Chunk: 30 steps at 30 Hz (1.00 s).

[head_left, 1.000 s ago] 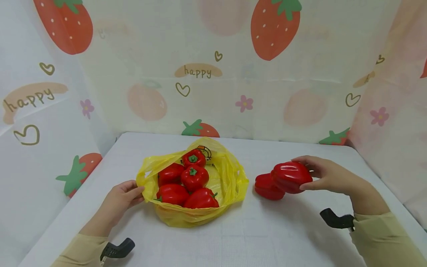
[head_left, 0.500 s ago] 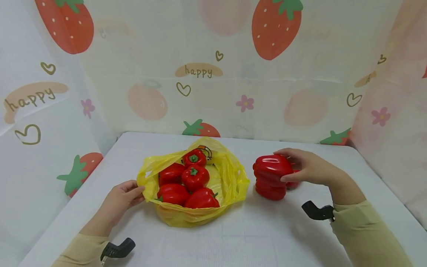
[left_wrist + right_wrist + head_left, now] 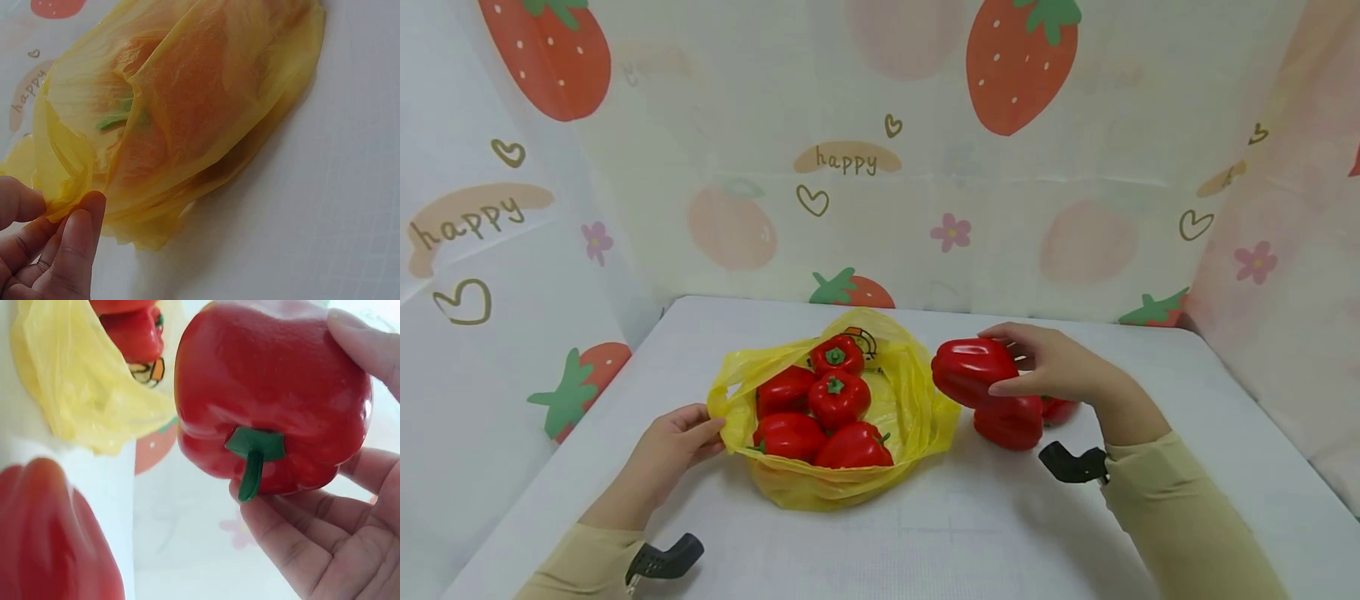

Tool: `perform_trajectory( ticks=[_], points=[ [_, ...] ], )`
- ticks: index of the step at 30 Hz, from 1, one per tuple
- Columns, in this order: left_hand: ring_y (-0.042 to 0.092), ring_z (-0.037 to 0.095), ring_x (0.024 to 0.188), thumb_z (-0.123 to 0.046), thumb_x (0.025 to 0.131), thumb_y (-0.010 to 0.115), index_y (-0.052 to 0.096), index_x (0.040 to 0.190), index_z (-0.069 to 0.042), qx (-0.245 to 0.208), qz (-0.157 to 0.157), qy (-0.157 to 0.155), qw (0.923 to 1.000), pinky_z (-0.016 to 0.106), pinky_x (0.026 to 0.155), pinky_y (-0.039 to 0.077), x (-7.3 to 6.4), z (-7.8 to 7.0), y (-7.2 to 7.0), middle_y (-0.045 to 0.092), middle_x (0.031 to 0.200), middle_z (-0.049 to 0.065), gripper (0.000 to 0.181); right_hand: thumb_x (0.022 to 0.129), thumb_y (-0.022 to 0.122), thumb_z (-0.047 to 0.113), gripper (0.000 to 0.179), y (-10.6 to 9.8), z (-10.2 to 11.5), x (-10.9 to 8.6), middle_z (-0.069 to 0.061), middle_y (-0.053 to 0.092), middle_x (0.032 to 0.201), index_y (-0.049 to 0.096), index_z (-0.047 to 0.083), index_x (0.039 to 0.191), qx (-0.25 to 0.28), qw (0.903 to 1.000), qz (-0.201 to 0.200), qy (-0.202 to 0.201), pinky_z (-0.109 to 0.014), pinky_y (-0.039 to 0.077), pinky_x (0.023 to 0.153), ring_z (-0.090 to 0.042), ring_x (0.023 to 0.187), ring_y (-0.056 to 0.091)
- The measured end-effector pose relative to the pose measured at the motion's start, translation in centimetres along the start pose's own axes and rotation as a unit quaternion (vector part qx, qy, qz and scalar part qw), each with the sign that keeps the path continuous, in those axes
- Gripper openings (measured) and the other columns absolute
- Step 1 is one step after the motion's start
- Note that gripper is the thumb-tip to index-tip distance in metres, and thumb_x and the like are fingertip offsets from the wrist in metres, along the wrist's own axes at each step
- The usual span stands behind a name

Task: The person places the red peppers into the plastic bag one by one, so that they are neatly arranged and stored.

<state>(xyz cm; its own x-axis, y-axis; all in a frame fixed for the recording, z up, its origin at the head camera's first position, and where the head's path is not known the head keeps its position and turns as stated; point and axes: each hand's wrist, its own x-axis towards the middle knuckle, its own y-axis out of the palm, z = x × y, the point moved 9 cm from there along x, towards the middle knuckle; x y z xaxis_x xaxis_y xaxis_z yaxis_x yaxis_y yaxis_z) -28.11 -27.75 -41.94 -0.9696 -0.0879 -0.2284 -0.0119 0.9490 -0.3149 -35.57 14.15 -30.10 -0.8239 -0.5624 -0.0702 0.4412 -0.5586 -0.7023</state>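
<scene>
A yellow plastic bag lies with its mouth spread, and several red bell peppers sit inside it. My left hand pinches the bag's left edge; in the left wrist view thumb and fingers squeeze the thin film. Held up by my right hand is another red bell pepper, close to the bag's right side. Its green stem shows in the right wrist view, with my thumb on one side and fingers on the other.
Two more red bell peppers lie on the white table right of the bag: a near one below the held pepper, and one behind it, partly hidden. A strawberry-printed cloth stands around the table's back and sides.
My right hand has carried the held pepper leftward and slightly up, over the near pepper toward the bag, uncovering another pepper behind. My left hand keeps its place on the bag.
</scene>
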Motion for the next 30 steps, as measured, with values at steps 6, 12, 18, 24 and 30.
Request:
perform_trajectory(
  ticks=[6,12,18,24,30],
  points=[
    [0.06,0.014,0.092,-0.037,0.09,0.055,0.048,0.126,-0.002,0.002,0.004,0.0,1.0,0.024,0.081,0.051,0.0,-0.1,0.2,0.055,0.119,0.013,0.052,0.063,0.081,0.039,0.071,1.2,0.4,1.2,-0.001,0.056,0.116,0.048,0.024,0.124,-0.007,0.9998,-0.001,0.019,-0.037,0.054,0.075,-0.025,0.107,0.052],
    [0.06,0.012,0.09,-0.035,0.091,0.055,0.047,0.126,0.001,-0.001,0.006,0.008,0.9999,0.024,0.08,0.052,0.1,-0.3,0.3,0.056,0.118,0.013,0.05,0.063,0.081,0.041,0.07,2.3,1.5,2.1,0.001,0.056,0.115,0.049,0.026,0.123,0.011,0.9994,-0.008,0.031,-0.037,0.054,0.076,-0.023,0.106,0.053],
    [0.06,0.012,0.09,-0.034,0.091,0.055,0.047,0.126,0.0,-0.002,0.005,0.008,1.0,0.024,0.08,0.052,0.1,-0.3,0.3,0.055,0.118,0.013,0.05,0.063,0.081,0.041,0.069,3.0,2.0,3.2,0.002,0.056,0.114,0.049,0.026,0.122,0.011,0.999,-0.018,0.041,-0.036,0.053,0.076,-0.021,0.105,0.052],
    [0.06,0.012,0.09,-0.035,0.091,0.055,0.047,0.126,0.0,-0.001,0.004,0.008,1.0,0.024,0.08,0.052,0.1,-0.3,0.2,0.055,0.117,0.012,0.05,0.063,0.081,0.04,0.069,3.9,2.0,4.4,0.001,0.055,0.115,0.049,0.025,0.121,0.006,0.998,-0.017,0.06,-0.035,0.054,0.074,-0.022,0.104,0.051],
    [0.06,0.012,0.09,-0.036,0.09,0.055,0.047,0.127,0.0,0.003,0.006,0.007,0.9999,0.024,0.08,0.052,0.1,-0.3,0.3,0.055,0.119,0.013,0.052,0.067,0.079,0.041,0.064,4.8,2.0,5.4,-0.002,0.056,0.114,0.05,0.023,0.121,0.002,0.9973,-0.014,0.072,-0.034,0.053,0.074,-0.022,0.102,0.052]
  ],
)
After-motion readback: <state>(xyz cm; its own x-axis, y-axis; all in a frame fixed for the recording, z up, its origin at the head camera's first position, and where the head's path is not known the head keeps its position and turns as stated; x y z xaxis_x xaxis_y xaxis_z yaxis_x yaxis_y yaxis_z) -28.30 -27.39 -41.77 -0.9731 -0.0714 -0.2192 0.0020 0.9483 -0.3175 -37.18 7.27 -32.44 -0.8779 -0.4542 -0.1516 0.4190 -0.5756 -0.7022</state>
